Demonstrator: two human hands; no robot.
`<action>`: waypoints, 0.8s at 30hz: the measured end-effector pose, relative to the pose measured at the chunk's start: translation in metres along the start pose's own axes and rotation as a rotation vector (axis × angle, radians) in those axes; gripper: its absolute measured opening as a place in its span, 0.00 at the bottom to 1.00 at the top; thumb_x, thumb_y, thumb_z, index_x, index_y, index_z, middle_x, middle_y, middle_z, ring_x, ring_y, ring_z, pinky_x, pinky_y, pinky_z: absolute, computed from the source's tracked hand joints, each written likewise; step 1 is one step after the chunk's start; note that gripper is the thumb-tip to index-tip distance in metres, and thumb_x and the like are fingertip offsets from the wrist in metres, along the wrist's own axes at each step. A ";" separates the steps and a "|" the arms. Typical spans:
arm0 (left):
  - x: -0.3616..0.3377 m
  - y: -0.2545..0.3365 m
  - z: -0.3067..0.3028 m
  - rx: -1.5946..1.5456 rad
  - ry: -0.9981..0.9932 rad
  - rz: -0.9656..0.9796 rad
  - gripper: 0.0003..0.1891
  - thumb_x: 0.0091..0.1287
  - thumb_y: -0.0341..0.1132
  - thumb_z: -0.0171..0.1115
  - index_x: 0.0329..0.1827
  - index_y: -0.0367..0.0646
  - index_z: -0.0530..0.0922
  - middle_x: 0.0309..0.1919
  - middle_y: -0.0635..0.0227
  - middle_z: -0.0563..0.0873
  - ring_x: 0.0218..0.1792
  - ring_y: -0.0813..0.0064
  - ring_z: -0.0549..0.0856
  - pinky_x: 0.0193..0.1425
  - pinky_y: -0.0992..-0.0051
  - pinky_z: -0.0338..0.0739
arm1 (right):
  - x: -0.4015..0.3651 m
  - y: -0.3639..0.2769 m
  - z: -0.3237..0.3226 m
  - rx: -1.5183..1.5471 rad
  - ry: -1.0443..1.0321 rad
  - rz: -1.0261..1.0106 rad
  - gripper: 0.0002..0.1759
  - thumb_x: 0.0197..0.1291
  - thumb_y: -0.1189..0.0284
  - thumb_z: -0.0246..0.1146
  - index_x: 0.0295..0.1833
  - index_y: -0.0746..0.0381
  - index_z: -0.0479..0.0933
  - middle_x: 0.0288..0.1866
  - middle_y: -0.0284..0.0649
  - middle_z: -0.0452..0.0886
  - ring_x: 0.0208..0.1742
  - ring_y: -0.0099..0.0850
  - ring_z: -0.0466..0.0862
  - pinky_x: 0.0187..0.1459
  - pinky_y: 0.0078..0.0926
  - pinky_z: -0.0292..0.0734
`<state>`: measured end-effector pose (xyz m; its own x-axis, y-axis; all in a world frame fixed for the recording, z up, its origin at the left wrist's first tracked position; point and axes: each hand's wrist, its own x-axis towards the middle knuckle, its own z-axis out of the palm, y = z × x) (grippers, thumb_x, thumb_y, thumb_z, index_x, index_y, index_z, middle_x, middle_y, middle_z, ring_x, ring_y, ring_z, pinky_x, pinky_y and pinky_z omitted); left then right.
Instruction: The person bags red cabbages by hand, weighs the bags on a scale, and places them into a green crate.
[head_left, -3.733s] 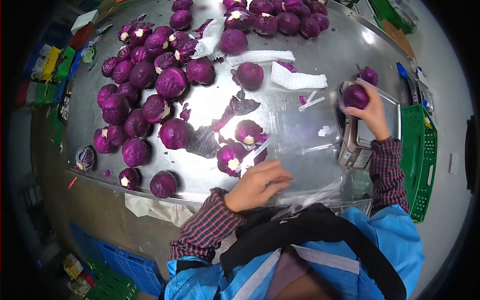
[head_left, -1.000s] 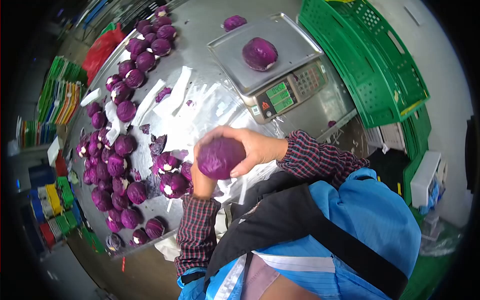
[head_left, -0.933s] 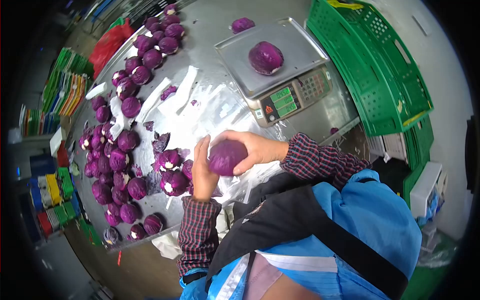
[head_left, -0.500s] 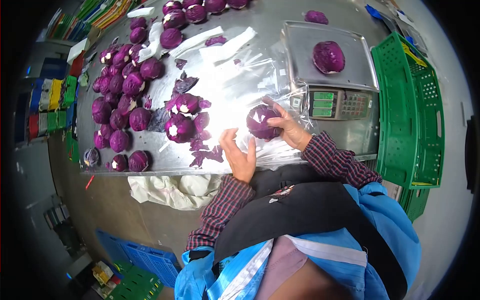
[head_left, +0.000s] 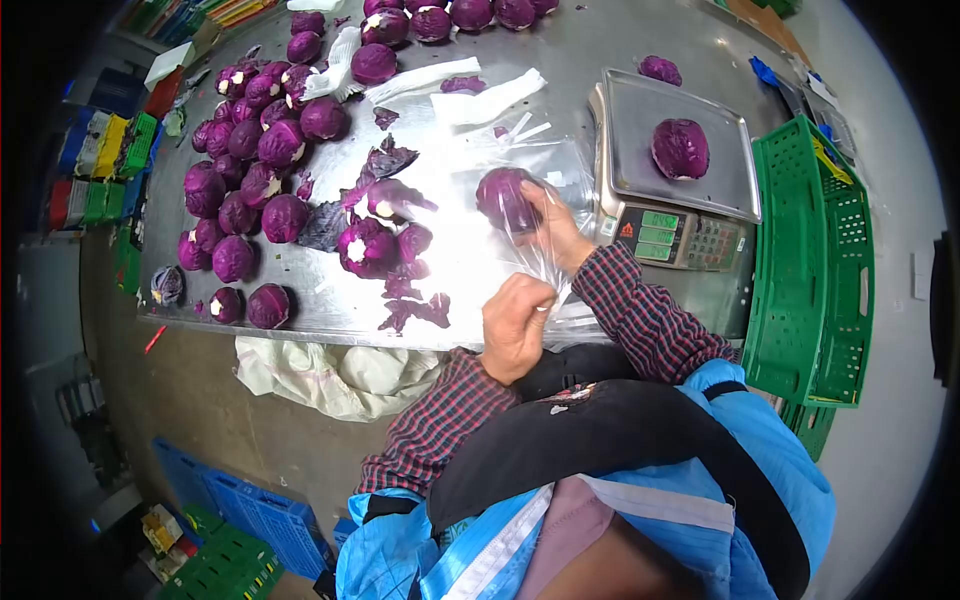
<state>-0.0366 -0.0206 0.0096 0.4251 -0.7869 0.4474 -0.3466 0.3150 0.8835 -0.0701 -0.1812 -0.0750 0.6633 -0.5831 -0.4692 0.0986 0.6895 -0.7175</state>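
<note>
A purple cabbage point(head_left: 503, 200) lies inside a clear plastic bag point(head_left: 545, 262) over the metal table. My right hand point(head_left: 560, 230) grips this cabbage from its right side, with the fingers inside or behind the film. Below it, my left hand point(head_left: 516, 325) is closed in a pinch on the bag's gathered edge. To the left, trimmed cabbages point(head_left: 367, 248) sit among loose purple leaves point(head_left: 415, 312). Another cabbage point(head_left: 681, 149) rests on the scale tray point(head_left: 735, 190) at the right.
Many cabbages point(head_left: 283, 143) are piled at the table's left, with more along the far side. White foam strips point(head_left: 490, 103) lie beyond the bag. The scale's keypad point(head_left: 712, 243) and green crates point(head_left: 785, 290) stand right. A white sack point(head_left: 345, 378) hangs below the table's front edge.
The cabbage has come into the clear bag, its pale cut face no longer showing. My left hand has moved right and closed on the film. The head view has shifted slightly.
</note>
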 end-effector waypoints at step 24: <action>0.107 -0.022 0.031 0.736 -0.085 0.150 0.08 0.54 0.28 0.69 0.37 0.48 0.81 0.27 0.69 0.73 0.27 0.69 0.78 0.26 0.68 0.72 | -0.021 -0.202 -0.176 -0.950 0.188 -0.392 0.49 0.37 0.53 0.76 0.66 0.57 0.65 0.59 0.47 0.74 0.60 0.40 0.77 0.58 0.35 0.76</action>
<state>-0.0098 -0.1283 0.0334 0.2736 -0.8111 0.5170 -0.8774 0.0099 0.4797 -0.2342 -0.3838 -0.0104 0.5767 -0.8065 -0.1302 -0.3961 -0.1367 -0.9080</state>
